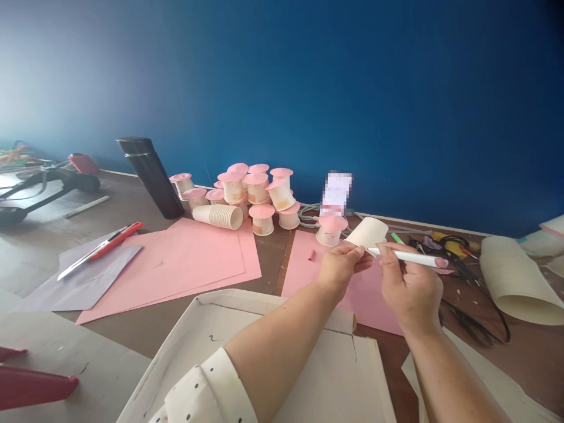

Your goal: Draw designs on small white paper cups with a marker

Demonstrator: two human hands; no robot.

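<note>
My left hand [341,269] pinches the rim of a white paper cup [368,231], which lies tipped on its side above the pink sheet. In my right hand [409,288] is a white marker pen [416,257] with a pink end, its tip close to the cup's rim; whether it touches cannot be made out. Just behind stands a paper cup with a pink disc on top [332,229]. A small pink marker cap [311,255] lies on the pink paper [299,276] left of my left hand.
Several pink-topped cups [262,218] cluster by the blue wall, beside nested cups [218,215] and a black flask [152,179]. A utility knife [101,249] lies on paper at left. Cables [467,320] and a larger cup stack [520,279] are at right; a white box [211,317] is in front.
</note>
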